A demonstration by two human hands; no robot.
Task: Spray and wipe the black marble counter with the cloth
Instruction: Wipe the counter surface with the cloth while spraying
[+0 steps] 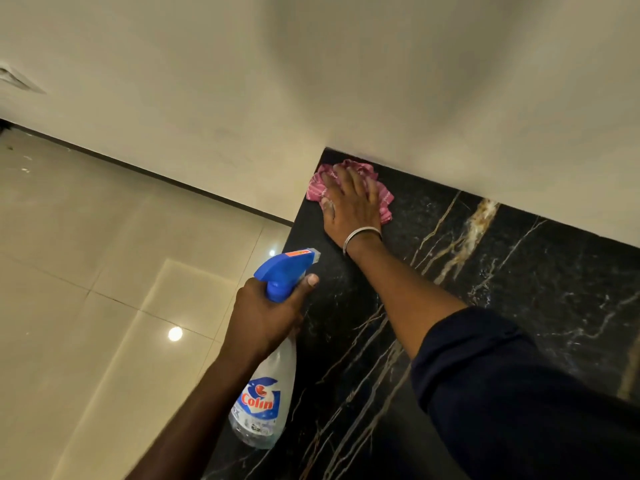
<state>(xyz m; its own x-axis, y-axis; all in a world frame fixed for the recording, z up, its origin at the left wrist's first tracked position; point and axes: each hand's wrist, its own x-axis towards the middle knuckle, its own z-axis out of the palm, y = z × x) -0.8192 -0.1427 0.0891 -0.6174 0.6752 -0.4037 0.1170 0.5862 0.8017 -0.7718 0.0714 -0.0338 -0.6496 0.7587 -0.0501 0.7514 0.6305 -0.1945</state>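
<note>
Wiping, upper centre: pressing cloth (383, 199) onto counter (502, 306) corner with spread right hand (349, 206). Gripping spray bottle (265, 403), lower centre, in curled left hand (263, 317). Next, likely: sweeping cloth toward lower right.

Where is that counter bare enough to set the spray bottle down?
The counter is bare between the right arm and the wall, and between that arm and the spray bottle. Crowded: the far corner, where the right hand presses the cloth.

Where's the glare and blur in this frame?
Head view: two lamp reflections glare on the glossy floor tiles; a soft shadow darkens the wall upper right; the black counter, cloth, spray bottle, left hand and right hand are fairly sharp.
</note>
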